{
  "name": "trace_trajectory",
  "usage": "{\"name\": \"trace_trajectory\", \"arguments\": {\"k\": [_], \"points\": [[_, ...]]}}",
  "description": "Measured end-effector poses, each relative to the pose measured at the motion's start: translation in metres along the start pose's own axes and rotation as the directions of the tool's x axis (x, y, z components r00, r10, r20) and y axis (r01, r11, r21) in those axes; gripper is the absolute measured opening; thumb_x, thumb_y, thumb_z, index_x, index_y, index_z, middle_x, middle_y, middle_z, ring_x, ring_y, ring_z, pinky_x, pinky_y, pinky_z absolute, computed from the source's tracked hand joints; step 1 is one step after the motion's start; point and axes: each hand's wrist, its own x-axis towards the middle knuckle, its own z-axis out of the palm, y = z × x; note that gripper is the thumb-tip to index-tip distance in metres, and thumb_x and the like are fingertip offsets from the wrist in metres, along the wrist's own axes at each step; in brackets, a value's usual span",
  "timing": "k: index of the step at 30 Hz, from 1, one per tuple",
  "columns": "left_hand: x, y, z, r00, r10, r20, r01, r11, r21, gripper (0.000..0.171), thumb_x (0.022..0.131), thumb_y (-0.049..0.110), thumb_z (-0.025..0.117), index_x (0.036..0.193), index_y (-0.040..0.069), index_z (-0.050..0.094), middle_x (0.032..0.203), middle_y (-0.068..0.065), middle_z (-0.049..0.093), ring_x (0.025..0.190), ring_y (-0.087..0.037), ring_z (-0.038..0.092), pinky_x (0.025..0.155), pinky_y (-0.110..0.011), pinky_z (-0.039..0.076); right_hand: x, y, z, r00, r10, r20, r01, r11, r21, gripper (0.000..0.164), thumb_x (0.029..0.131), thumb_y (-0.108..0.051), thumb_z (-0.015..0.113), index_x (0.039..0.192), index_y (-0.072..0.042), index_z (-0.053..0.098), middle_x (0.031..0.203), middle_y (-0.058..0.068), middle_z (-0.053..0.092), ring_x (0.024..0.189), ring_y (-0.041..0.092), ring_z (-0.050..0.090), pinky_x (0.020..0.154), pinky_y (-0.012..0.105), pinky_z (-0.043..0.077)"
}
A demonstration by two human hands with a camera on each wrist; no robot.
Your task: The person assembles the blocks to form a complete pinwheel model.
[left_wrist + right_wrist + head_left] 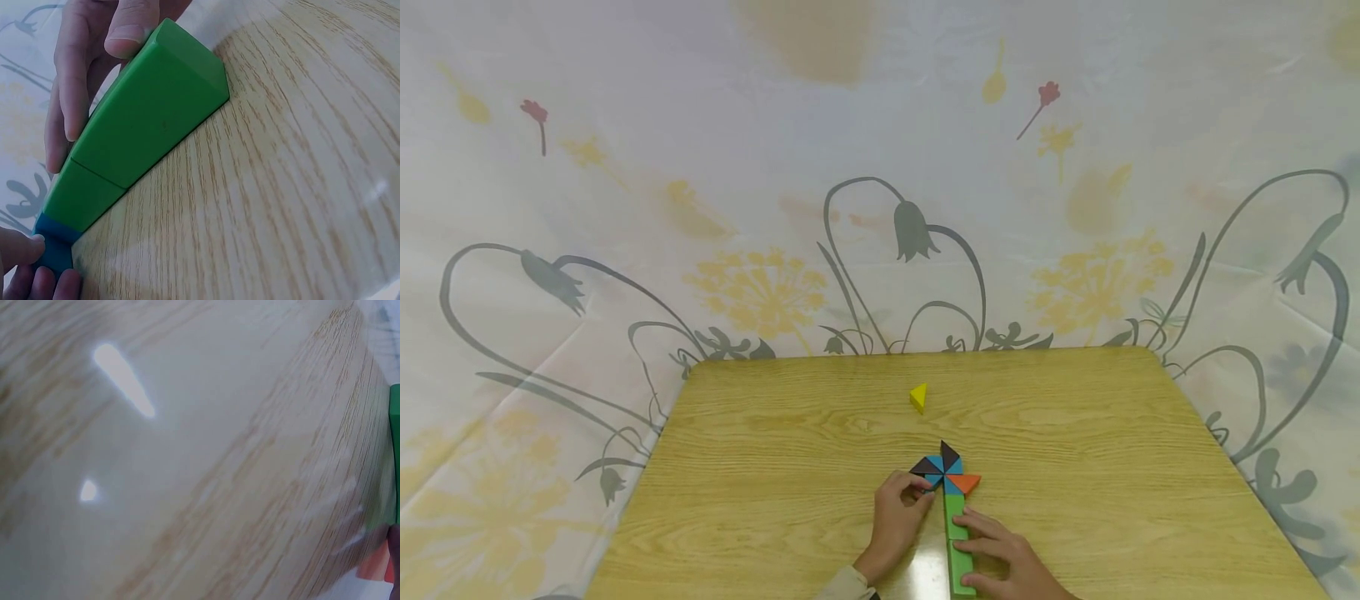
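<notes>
A pinwheel shape of flat blocks lies on the table, with blue triangular blocks [955, 466] around its middle. Dark triangular blocks [950, 455] point out at its top and left, and an orange triangular block [965, 483] at its right. Below it, two green rectangular blocks [955, 510] form a stem. My left hand [895, 517] pinches a blue block [56, 250] at the pinwheel's lower left, its thumb and fingertips partly covering it. Along the stem's right side, my right hand [1011, 557] rests with extended fingers and thumb against the green blocks.
A yellow triangular block [919, 397] lies by itself beyond the pinwheel. The wood-grain table [760, 467] reaches back to a hanging cloth [880, 275] printed with flowers.
</notes>
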Motion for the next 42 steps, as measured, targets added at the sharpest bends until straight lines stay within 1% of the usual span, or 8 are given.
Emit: {"name": "trace_trajectory", "arguments": {"k": [6,13,21,25,33,36,40,42], "points": [[0.001,0.000,-0.001,1.000,0.017,0.003,-0.017,1.000,0.010,0.012,0.077,-0.002,0.075,0.084,0.007,0.071,0.082,-0.002,0.061,0.072,-0.011,0.060,0.065,-0.022,0.052,0.000,0.003,0.001,0.999,-0.039,-0.009,0.039,0.999,-0.016,0.040,0.078,-0.013,0.077,0.117,-0.009,0.067,0.132,0.016,0.054,0.131,0.023,0.041,0.103,0.023,0.034],[0.010,0.008,-0.009,0.996,0.087,0.011,-0.087,0.996,0.018,0.008,0.081,0.001,0.072,0.087,0.007,0.069,0.087,-0.004,0.062,0.077,-0.016,0.061,0.067,-0.024,0.052,-0.001,0.005,0.001,0.998,-0.067,-0.005,0.067,0.998,-0.007,0.040,0.078,-0.010,0.077,0.117,-0.007,0.067,0.131,0.017,0.053,0.132,0.023,0.039,0.104,0.023,0.032],[0.035,0.055,-0.037,0.985,0.163,0.052,-0.164,0.986,0.010,0.007,0.085,-0.004,0.066,0.090,0.000,0.067,0.091,-0.020,0.062,0.080,-0.034,0.061,0.063,-0.029,0.055,-0.002,0.004,0.000,1.000,0.005,0.001,-0.005,1.000,-0.002,0.037,0.080,-0.013,0.076,0.116,-0.011,0.068,0.132,0.013,0.054,0.132,0.021,0.040,0.103,0.025,0.035],[0.051,0.068,-0.048,0.982,0.173,0.077,-0.175,0.984,0.024,0.007,0.086,-0.004,0.065,0.091,0.000,0.067,0.093,-0.022,0.062,0.082,-0.035,0.061,0.064,-0.031,0.055,-0.002,0.005,0.000,1.000,-0.017,-0.007,0.017,1.000,-0.010,0.037,0.079,-0.012,0.076,0.115,-0.010,0.068,0.131,0.015,0.054,0.132,0.019,0.039,0.103,0.022,0.031],[0.075,0.069,-0.055,0.972,0.221,0.081,-0.226,0.973,0.051,0.008,0.085,-0.004,0.066,0.092,-0.001,0.068,0.094,-0.022,0.062,0.082,-0.035,0.061,0.065,-0.030,0.055,-0.002,0.004,0.002,1.000,-0.003,-0.001,0.003,1.000,0.000,0.037,0.079,-0.013,0.077,0.115,-0.009,0.069,0.131,0.016,0.055,0.133,0.016,0.038,0.103,0.022,0.031],[0.085,0.068,-0.057,0.967,0.240,0.088,-0.245,0.968,0.048,0.009,0.085,-0.005,0.065,0.093,-0.003,0.068,0.095,-0.024,0.061,0.083,-0.037,0.061,0.065,-0.033,0.056,-0.002,0.004,0.002,0.999,-0.040,-0.011,0.040,0.999,0.008,0.039,0.077,-0.011,0.078,0.115,-0.007,0.068,0.131,0.016,0.054,0.133,0.017,0.037,0.104,0.022,0.031],[0.100,0.056,-0.054,0.959,0.269,0.086,-0.272,0.962,0.028,0.012,0.084,-0.008,0.065,0.095,-0.005,0.067,0.097,-0.025,0.061,0.085,-0.042,0.060,0.066,-0.038,0.056,-0.001,0.007,0.002,0.994,-0.102,-0.026,0.103,0.995,0.005,0.043,0.075,-0.008,0.079,0.116,-0.003,0.067,0.131,0.017,0.053,0.134,0.018,0.037,0.104,0.023,0.031],[0.109,0.045,-0.052,0.960,0.264,0.094,-0.268,0.963,0.033,0.013,0.084,-0.006,0.066,0.097,-0.003,0.067,0.099,-0.023,0.062,0.088,-0.041,0.060,0.067,-0.039,0.056,-0.001,0.007,0.002,0.996,-0.087,-0.024,0.087,0.996,0.002,0.042,0.075,-0.009,0.079,0.116,-0.004,0.067,0.131,0.017,0.053,0.134,0.017,0.036,0.104,0.022,0.032]]}}
